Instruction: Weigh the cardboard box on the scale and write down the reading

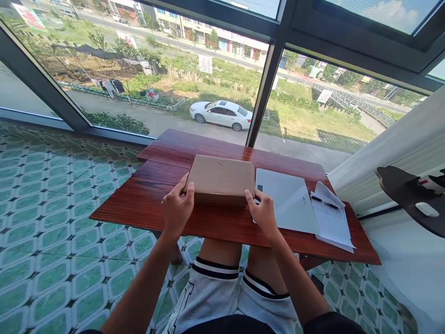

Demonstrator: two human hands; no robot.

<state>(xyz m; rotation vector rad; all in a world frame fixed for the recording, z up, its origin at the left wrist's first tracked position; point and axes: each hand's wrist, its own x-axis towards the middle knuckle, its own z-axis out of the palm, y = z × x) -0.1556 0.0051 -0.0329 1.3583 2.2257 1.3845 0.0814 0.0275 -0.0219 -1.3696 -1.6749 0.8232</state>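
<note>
Brown cardboard box (222, 175) on the wooden surface (134, 199), beside a closed laptop (283, 199) | left hand (178, 204) and right hand (261, 208) gripping opposite ends | step: apparently steadying it | next move likely calls for even, two-sided hold

Reddish-brown glossy wood table (121, 204) is standing by the window, on a green-and-white diamond-patterned tile floor (69, 241). Flat silver closed laptop (285, 199) is lying on its right half. Loose stack of white printed paper sheets (335, 229) is sitting just beside it, top sheet curling; slim black pen-like items (325, 202) are resting on top, count unclear. White fabric curtain (392, 139) is hanging at right; dark curved-edge shelf (399, 185) is holding a small white rounded object (427, 209). Outside, beyond the dark metal window frame (263, 93), a white sedan (222, 114) is standing on the pavement.
</note>
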